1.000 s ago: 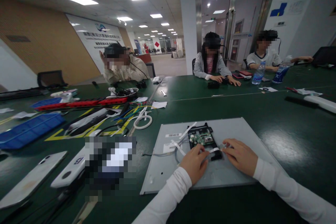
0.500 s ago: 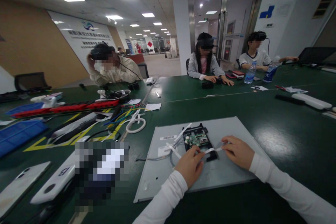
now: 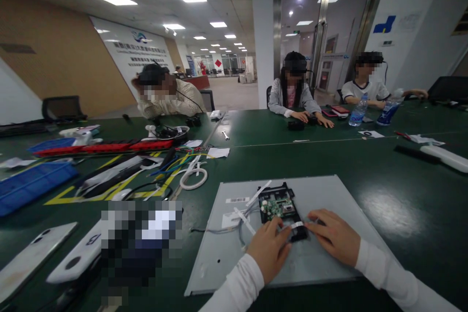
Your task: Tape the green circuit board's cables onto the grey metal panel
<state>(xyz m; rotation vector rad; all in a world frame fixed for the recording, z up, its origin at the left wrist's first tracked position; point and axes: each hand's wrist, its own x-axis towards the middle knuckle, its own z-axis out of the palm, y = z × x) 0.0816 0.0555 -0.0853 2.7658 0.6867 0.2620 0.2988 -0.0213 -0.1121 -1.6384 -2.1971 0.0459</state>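
A flat grey metal panel (image 3: 321, 273) lies before me. On it sits a black plastic bracket (image 3: 300, 235) holding a green circuit board (image 3: 277, 207). A short strip of white tape (image 3: 297, 224) crosses the bracket's near end. My left hand (image 3: 269, 248) is closed, thumb and fingertips at the tape's left end. My right hand (image 3: 335, 236) pinches at its right end, by the bracket's edge. Grey cables (image 3: 239, 226) run left from the board, with white tape strips (image 3: 244, 220) over them.
Left of the panel are a tape roll (image 3: 193, 179), coloured wires, a blue basket (image 3: 36, 185), a white phone-like slab (image 3: 34, 258) and a white device (image 3: 78, 253). A small wrench (image 3: 225, 135) lies farther off. Several people sit across the green table, near water bottles (image 3: 358, 111).
My right hand has moved closer to my left. The tape, stretched out between the hands before, now lies across the bracket. The view has shifted slightly.
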